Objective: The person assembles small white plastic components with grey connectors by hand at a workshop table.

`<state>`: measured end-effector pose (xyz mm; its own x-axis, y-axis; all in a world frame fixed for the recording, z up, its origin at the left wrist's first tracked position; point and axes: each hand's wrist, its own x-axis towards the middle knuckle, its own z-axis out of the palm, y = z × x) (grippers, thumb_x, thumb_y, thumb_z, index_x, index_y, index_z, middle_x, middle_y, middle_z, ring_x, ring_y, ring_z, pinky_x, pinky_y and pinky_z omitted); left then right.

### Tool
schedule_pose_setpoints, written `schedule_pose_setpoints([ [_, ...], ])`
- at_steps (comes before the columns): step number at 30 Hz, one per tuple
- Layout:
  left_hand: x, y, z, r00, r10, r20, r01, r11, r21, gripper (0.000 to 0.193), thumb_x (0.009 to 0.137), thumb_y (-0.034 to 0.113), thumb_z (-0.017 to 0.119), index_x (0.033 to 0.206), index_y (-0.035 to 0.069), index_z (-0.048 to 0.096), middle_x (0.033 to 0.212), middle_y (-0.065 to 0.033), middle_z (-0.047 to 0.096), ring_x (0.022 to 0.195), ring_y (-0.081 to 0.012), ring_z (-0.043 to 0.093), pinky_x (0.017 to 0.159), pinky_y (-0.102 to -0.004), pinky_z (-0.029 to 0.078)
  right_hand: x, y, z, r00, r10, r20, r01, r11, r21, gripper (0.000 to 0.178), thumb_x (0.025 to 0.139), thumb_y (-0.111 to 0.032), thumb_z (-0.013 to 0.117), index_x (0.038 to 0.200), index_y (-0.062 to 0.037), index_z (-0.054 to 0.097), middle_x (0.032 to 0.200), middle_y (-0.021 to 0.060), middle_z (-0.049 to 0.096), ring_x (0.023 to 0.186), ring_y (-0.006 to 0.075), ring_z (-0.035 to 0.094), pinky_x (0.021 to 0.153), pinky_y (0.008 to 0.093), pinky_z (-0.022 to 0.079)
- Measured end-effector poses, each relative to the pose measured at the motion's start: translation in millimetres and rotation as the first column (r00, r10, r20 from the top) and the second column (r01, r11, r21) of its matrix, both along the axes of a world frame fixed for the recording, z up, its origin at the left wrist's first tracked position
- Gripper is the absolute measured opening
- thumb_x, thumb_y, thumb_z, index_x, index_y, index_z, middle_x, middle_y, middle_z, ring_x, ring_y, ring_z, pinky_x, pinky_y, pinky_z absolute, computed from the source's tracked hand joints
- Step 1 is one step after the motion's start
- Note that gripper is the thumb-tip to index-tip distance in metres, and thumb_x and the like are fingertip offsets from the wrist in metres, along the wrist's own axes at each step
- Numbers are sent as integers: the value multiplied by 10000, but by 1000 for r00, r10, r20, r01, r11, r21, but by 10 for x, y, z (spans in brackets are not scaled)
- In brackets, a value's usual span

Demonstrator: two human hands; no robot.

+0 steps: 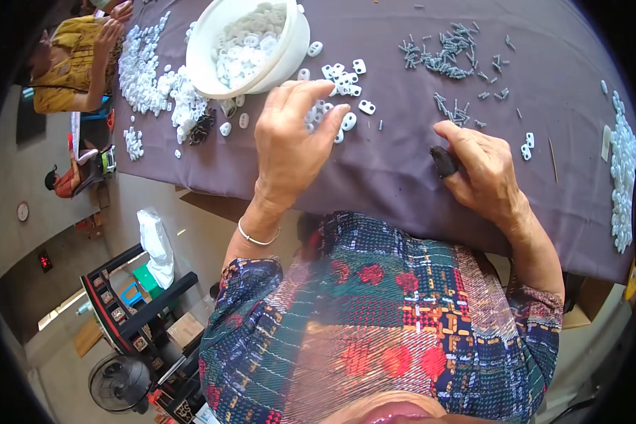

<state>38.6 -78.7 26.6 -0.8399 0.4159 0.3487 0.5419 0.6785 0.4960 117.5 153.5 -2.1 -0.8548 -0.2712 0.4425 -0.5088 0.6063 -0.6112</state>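
Just beyond the fingertips of the left hand [295,138], a loose cluster of white two-holed pieces [343,79] lies on the dark tablecloth [381,173], with a few more showing in the gap between thumb and forefinger. Past that hand and a little to its left, a tilted white bowl [297,53] holds many more small white pieces. Ahead of the right hand [479,166] and slightly to its left is a small scatter of short grey metal pieces [451,109], near the forefinger; a larger heap of them lies farther out. Just right of its knuckles are two white pieces [526,146] and, beyond these, a thin stick [552,161].

The left hand shows its back, thumb and forefinger spread apart and gripping nothing visible, the forearm rising from the sleeve with a pale bangle [258,239] at the wrist. The right hand angles inward, forefinger reaching forward, the thumb in a dark cover [443,162], its other fingers curled under; whether they enclose anything cannot be told.
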Motion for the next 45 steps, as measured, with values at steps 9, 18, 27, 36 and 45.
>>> schedule_pose_setpoints([
  [9,-144,142,-143,984,-170,-47,162,977,-138,235,656,126,714,850,50,606,840,-80,568,803,-261,518,689,-356,442,22,19,-34,999,-12,46,11,999,32,310,663,9,621,964,57,564,830,168,619,771,303,632,675,343,508],
  [18,-37,291,-184,959,-273,73,270,962,41,157,665,15,691,759,30,567,703,-74,569,681,-230,568,612,-312,454,10,33,-37,999,23,-27,-23,1000,3,310,672,14,600,977,52,556,744,153,582,639,286,595,569,350,476],
  [27,245,592,-72,333,-574,748,-390,638,664,113,810,59,634,903,1,607,803,-59,632,664,-84,581,549,-193,468,15,0,130,994,-17,111,48,959,-278,264,698,77,541,959,39,540,797,95,544,620,159,529,572,243,436],
  [36,308,767,-140,258,-701,665,-565,449,692,138,825,101,629,922,8,600,732,-34,598,616,-74,566,481,-183,448,37,45,160,859,53,510,289,771,-568,206,734,71,506,934,35,541,860,37,543,792,86,535,673,203,436],
  [45,322,720,-11,316,-603,733,-391,621,679,155,841,140,617,898,13,549,742,-50,617,634,-95,603,490,-192,466,48,89,201,810,81,581,297,797,-526,147,762,2,524,905,21,549,778,5,561,713,73,545,652,197,432],
])
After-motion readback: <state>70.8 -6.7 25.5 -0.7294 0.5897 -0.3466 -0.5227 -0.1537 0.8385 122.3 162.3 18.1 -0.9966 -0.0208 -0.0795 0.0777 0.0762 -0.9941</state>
